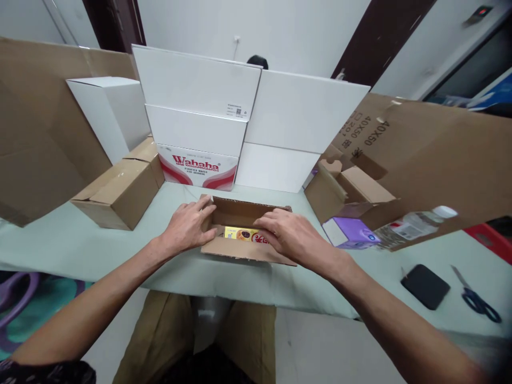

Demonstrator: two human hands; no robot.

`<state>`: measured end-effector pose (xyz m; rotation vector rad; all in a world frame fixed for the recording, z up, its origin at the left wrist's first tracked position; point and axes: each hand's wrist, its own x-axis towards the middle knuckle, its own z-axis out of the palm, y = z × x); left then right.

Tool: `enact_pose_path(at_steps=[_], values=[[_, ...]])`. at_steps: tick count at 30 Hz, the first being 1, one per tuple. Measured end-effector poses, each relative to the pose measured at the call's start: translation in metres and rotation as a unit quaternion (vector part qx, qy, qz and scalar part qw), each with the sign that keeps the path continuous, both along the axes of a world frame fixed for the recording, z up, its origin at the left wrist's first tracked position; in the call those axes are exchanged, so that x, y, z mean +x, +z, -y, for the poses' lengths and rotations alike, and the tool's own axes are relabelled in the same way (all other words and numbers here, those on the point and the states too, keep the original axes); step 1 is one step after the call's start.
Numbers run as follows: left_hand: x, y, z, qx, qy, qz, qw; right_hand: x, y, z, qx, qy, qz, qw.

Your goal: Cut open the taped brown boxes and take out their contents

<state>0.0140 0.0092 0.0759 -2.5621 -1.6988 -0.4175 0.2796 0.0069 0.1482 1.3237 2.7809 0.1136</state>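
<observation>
A small cardboard box [248,253] lies on the table in front of me, its top open and its long near flap folded out toward me. Inside rests a yellow packet [240,233] with a printed picture and red lettering, partly covered by my right fingers. At the box's left end, my left hand [192,224] grips the flap and edge with bent fingers, the thumb near the opening. My right hand [284,230] is curled over the right end, fingers reaching across the opening; what its fingertips press on is partly hidden.
Behind stand white panels and a Wahaha carton [198,168]. A closed brown box [120,189] sits at left. On the right are an open brown box [344,192], a purple carton [352,233], a plastic bottle [416,226], a black flat object [426,286] and scissors [476,301].
</observation>
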Motion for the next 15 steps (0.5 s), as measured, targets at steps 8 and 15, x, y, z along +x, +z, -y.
enact_pose_path(at_steps=[8,15], values=[[0.000,-0.003,-0.002,0.002,0.004,0.006,1.000,-0.011,-0.015,-0.041,-0.128,-0.013,0.119,0.985],[0.003,0.002,0.002,0.058,-0.004,-0.028,0.998,-0.009,-0.027,-0.050,-0.045,-0.017,0.082,0.995]])
